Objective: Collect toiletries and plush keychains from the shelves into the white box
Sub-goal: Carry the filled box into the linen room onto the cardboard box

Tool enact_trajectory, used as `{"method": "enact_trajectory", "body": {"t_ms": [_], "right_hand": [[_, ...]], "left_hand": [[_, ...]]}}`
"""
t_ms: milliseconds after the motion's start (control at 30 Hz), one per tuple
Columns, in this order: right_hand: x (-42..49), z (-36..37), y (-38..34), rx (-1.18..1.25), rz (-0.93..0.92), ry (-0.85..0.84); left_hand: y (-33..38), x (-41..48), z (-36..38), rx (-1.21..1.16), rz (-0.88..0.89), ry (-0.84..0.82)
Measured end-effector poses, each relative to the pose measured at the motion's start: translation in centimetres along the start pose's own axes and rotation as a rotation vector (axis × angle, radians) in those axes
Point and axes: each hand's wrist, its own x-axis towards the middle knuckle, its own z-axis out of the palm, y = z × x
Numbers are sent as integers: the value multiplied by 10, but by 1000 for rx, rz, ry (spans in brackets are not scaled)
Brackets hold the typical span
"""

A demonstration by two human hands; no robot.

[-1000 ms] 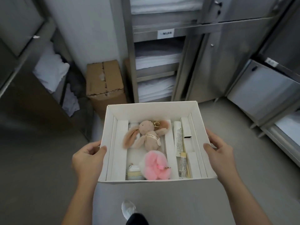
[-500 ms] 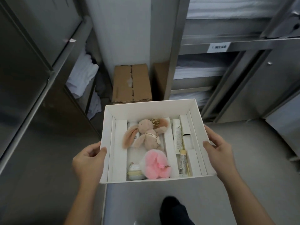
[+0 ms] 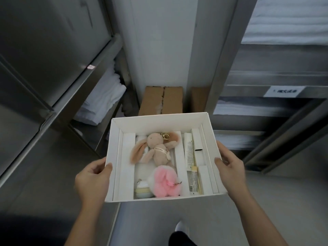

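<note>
White box (image 3: 160, 121) sits level between my hands, long axis running near to far: left hand (image 3: 92, 180) clamps its left wall, right hand (image 3: 230, 167) its right, equally close.

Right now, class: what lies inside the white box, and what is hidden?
Inside the white box: a beige bunny keychain, a pink plush keychain, a small jar, tubes and slim white cartons. The bunny partly covers a white bottle; whatever lies beneath the plush is hidden.
</note>
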Motion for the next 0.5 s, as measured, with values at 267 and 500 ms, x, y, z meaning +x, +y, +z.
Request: {"method": "enact_trajectory", "body": {"t_ms": [267, 500], "right_hand": [[76, 20, 11, -27, 39, -58], [131, 56, 21, -69, 74, -15]], "left_hand": [[8, 43, 41, 67, -17, 59], [7, 107, 78, 133, -2, 18]]}}
